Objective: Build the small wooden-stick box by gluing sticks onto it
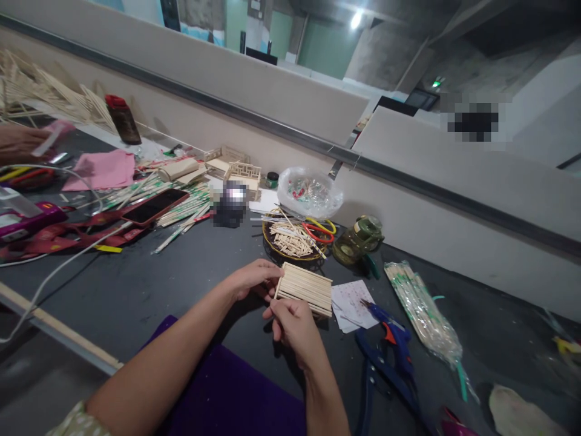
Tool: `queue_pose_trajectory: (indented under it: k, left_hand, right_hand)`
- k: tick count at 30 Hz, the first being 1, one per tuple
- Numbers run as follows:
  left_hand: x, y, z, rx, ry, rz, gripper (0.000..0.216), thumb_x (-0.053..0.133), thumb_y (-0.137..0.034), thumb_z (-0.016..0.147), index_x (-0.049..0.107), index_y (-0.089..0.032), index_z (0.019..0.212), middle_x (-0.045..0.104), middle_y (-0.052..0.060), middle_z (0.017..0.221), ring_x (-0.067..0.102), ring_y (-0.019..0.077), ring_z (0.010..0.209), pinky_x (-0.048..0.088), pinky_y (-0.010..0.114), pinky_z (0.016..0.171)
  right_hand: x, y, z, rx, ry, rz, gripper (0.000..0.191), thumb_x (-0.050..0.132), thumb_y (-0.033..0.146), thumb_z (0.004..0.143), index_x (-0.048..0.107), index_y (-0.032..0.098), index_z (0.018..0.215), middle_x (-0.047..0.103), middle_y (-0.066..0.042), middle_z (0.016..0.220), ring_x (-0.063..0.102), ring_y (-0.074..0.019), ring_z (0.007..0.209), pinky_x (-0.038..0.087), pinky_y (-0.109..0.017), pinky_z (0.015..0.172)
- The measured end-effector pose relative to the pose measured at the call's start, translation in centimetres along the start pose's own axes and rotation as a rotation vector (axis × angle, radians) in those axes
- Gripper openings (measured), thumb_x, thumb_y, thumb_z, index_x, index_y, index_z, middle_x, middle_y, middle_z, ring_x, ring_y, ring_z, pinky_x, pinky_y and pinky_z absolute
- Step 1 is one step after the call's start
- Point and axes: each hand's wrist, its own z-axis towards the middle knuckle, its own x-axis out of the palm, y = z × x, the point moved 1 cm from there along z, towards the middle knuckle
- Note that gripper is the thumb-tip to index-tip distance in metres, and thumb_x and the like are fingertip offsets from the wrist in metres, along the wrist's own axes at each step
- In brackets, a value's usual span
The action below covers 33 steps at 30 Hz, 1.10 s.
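Observation:
A flat panel of glued wooden sticks (306, 287) is held just above the dark table (136, 284), in front of me. My left hand (252, 280) grips its left edge with fingers curled over the top. My right hand (293, 324) pinches the near edge from below. A blue glue gun (390, 333) lies to the right of the panel, its tip on a white paper sheet (351, 303). Behind the panel stands a shallow woven dish (272, 242) filled with several short cut sticks (290, 239).
A pack of skewers (422, 309) lies at the right, a green jar (358, 239) and a plastic bag (308, 191) behind the dish. A phone (154, 206), loose sticks, red ribbon and a white cable (59, 272) cover the left. Another person's hand (18, 142) is at the far left.

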Motion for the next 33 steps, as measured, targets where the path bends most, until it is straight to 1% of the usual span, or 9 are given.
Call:
queue_pose_trajectory:
  k: [7,13,28,33]
  left_hand:
    - [-0.23,0.31,0.19,0.001,0.026,-0.025,0.043,0.071,-0.053,0.065,0.063,-0.012,0.076,0.057,0.0,0.056,0.051,0.0114,0.051,0.046,0.026,0.052]
    - [-0.18,0.18,0.1,-0.007,0.039,-0.039,0.045,0.073,-0.055,0.062,0.061,-0.013,0.073,0.053,-0.002,0.053,0.05,0.0106,0.05,0.046,0.026,0.051]
    - [-0.01,0.02,-0.02,-0.014,0.049,-0.025,0.048,0.073,-0.058,0.06,0.059,-0.014,0.071,0.055,-0.002,0.055,0.05,0.0102,0.05,0.046,0.026,0.052]
    - [-0.08,0.17,0.09,-0.015,0.042,-0.02,0.05,0.072,-0.06,0.061,0.062,-0.013,0.074,0.056,0.0,0.056,0.05,0.0102,0.051,0.046,0.026,0.053]
  right_hand:
    - [0.12,-0.24,0.09,0.006,-0.006,-0.002,0.037,0.051,0.042,0.083,0.066,0.011,0.069,0.048,0.004,0.035,0.025,-0.0033,0.029,0.018,-0.016,0.033]
    - [0.16,-0.18,0.03,-0.004,-0.008,-0.007,0.036,0.051,0.04,0.081,0.067,0.011,0.068,0.049,0.004,0.035,0.025,-0.003,0.028,0.018,-0.016,0.033]
    - [0.03,0.08,0.07,0.038,-0.023,0.032,0.032,0.053,0.039,0.077,0.066,0.012,0.063,0.046,0.005,0.033,0.025,-0.0031,0.028,0.017,-0.016,0.033]
    - [0.07,0.03,0.14,0.034,-0.014,0.035,0.032,0.052,0.038,0.077,0.065,0.012,0.062,0.047,0.005,0.033,0.025,-0.0032,0.027,0.017,-0.016,0.032]
